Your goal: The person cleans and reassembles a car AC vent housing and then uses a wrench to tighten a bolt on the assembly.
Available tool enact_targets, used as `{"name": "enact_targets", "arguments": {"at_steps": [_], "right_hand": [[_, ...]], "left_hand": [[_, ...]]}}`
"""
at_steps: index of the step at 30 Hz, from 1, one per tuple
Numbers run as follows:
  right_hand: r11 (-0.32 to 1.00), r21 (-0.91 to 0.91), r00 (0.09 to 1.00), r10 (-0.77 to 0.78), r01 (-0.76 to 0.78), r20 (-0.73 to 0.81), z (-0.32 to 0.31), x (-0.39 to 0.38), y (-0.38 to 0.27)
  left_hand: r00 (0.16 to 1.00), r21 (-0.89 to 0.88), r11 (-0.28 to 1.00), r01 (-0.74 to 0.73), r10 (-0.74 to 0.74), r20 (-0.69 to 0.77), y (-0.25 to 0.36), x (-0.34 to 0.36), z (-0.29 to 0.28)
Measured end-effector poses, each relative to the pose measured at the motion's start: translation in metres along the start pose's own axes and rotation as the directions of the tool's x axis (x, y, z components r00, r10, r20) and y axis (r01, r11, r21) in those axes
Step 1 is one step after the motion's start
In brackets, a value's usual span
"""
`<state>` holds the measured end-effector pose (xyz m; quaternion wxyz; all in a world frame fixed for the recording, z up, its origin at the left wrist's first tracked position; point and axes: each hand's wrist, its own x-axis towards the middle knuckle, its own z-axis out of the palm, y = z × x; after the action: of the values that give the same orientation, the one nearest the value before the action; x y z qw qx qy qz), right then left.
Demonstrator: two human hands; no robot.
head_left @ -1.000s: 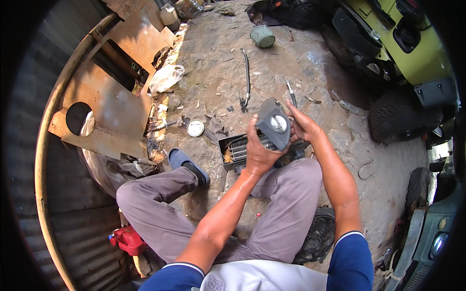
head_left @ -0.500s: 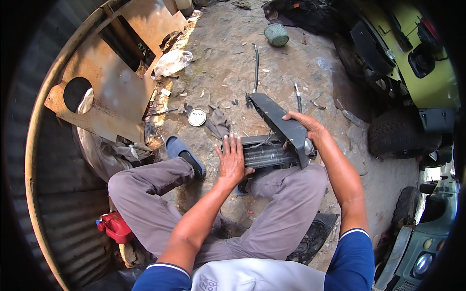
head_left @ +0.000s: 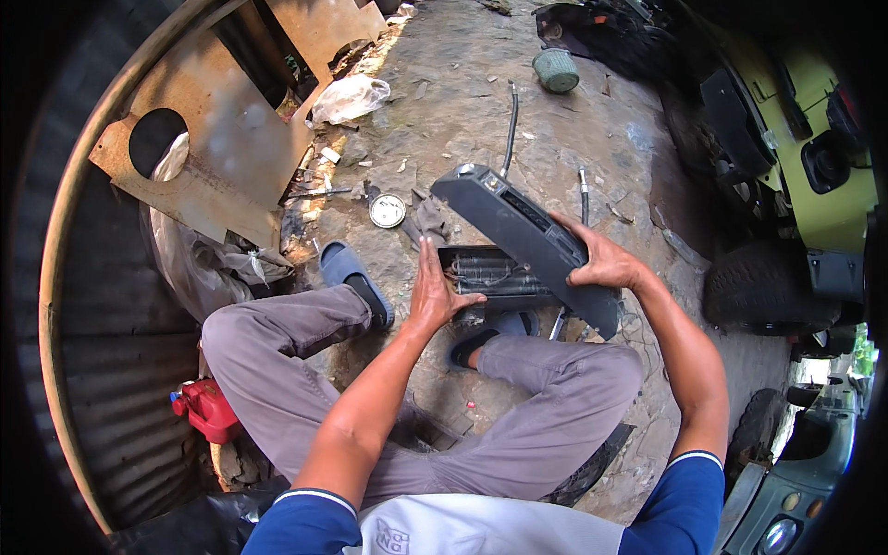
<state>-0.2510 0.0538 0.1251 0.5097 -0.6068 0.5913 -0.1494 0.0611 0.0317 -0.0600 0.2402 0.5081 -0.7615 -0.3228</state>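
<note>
A long black cover (head_left: 527,236) slants above a black rectangular housing (head_left: 509,302) between my knees. My right hand (head_left: 606,256) grips the cover near its right end, thumb on the near face and fingers over the far edge. A slotted panel with small fittings shows along the cover's far side. Inside the housing lie dark ribbed tubes (head_left: 486,270) and thin wires; the cover hides its right part. At the housing's left end rests my left hand (head_left: 435,291), fingers stretched out and thumb pointing right along the near edge.
Ahead lie a black hose (head_left: 512,129), a shorter hose (head_left: 584,194), a round gauge (head_left: 387,211), a dark rag (head_left: 429,220) and a greenish cylinder (head_left: 555,70). A red jerrycan (head_left: 211,412) sits left. Rusty sheet metal (head_left: 217,139) leans left; a tyre (head_left: 757,289) stands right.
The cover has shifted and turned, with its slotted side now showing. My left hand has turned from lying palm-down over the housing to its left end. The housing's inside shows differently.
</note>
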Motion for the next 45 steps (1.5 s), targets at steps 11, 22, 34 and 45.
{"name": "enact_targets", "arguments": {"at_steps": [11, 22, 34, 45], "right_hand": [[0.790, -0.595, 0.987, -0.075, 0.144, 0.139, 0.011, 0.004, 0.006], [0.815, -0.539, 0.975, -0.141, 0.214, 0.174, -0.007, 0.021, 0.045], [0.794, -0.601, 0.987, 0.007, 0.094, 0.164, 0.002, 0.029, 0.052], [0.753, -0.656, 0.994, 0.029, 0.046, 0.103, 0.012, 0.017, 0.054]], "left_hand": [[0.931, -0.270, 0.911, 0.312, -0.237, 0.277, 0.012, 0.005, -0.022], [0.983, -0.376, 0.911, 0.171, -0.129, 0.132, -0.021, 0.009, -0.001], [0.946, -0.351, 0.907, 0.234, -0.129, 0.299, -0.022, 0.023, -0.021], [0.905, -0.076, 0.966, -0.246, 0.257, 0.340, -0.009, 0.047, -0.054]]}}
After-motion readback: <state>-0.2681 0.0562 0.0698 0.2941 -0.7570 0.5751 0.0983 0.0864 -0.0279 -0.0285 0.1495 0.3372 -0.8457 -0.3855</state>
